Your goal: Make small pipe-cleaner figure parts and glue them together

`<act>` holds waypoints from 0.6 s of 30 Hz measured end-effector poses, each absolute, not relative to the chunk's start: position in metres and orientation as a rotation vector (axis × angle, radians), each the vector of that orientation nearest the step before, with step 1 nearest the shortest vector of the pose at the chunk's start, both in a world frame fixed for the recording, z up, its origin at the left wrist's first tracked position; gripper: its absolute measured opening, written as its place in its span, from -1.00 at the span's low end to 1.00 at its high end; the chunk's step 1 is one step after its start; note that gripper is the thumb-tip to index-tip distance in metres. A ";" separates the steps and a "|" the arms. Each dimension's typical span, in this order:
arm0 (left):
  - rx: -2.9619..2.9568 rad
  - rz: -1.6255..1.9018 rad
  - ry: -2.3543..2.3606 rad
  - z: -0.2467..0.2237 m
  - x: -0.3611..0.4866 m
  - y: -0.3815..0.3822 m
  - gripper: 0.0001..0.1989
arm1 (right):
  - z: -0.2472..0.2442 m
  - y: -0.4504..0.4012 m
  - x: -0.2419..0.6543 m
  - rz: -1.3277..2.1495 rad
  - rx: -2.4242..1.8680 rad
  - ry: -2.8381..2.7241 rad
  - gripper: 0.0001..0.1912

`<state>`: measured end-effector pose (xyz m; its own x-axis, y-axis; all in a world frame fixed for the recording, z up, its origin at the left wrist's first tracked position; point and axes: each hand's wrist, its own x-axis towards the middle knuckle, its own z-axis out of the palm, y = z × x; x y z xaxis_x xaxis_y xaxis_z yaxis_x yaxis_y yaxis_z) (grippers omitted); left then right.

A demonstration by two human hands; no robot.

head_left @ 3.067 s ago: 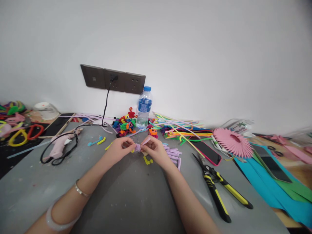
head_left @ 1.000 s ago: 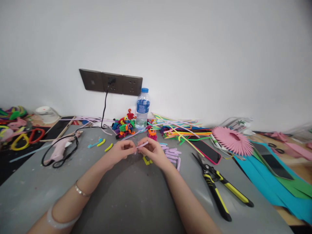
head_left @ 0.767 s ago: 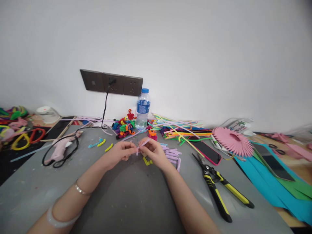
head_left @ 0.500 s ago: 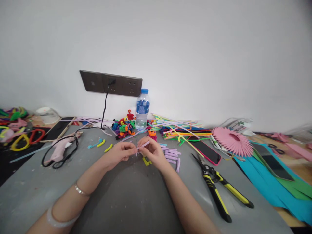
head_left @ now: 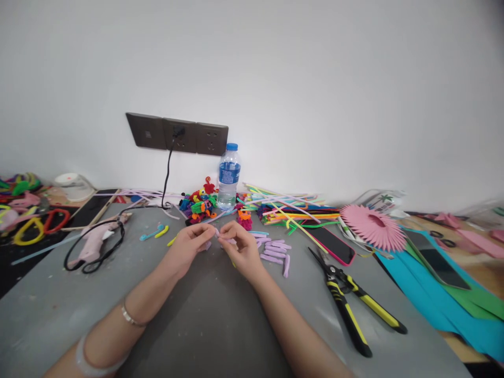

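Observation:
Over the middle of the grey table (head_left: 189,325), my left hand (head_left: 189,247) and my right hand (head_left: 241,249) meet at the fingertips. Both pinch a short lilac pipe cleaner (head_left: 217,232), mostly covered by the fingers. Just right of my right hand lie several cut lilac pipe cleaner pieces (head_left: 275,251). A yellow piece (head_left: 170,242) shows partly behind my left hand, with another yellow piece (head_left: 161,231) and a bent blue one (head_left: 151,233) farther left.
Black-and-yellow shears (head_left: 346,294) lie at the right, near a red-edged phone (head_left: 333,245) and a pink pleated paper ring (head_left: 372,227). A pink glue gun (head_left: 93,241) with a black cord is at left. Behind stand a water bottle (head_left: 229,176) and bundled pipe cleaners (head_left: 303,212).
My hands have drawn in around the lilac pipe cleaner, so less of it shows. The left hand has shifted slightly left and up, now covering part of a yellow piece.

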<state>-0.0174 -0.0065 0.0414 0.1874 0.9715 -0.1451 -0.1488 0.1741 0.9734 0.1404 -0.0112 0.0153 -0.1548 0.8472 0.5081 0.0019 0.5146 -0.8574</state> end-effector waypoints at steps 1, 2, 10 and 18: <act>1.022 1.053 1.040 0.041 -0.016 -0.007 -0.59 | 0.015 -0.011 0.139 0.850 -0.749 -1.566 -0.81; 0.989 1.069 1.044 0.040 -0.014 -0.008 -0.59 | 0.014 -0.011 0.138 0.815 -0.745 -1.572 -0.82; 0.872 1.064 1.012 0.039 -0.006 -0.015 -0.60 | 0.015 -0.011 0.140 0.690 -0.856 -1.518 -0.86; 1.156 0.916 1.040 0.043 -0.022 -0.005 -0.56 | 0.027 -0.004 0.162 1.210 -0.908 -1.391 -0.72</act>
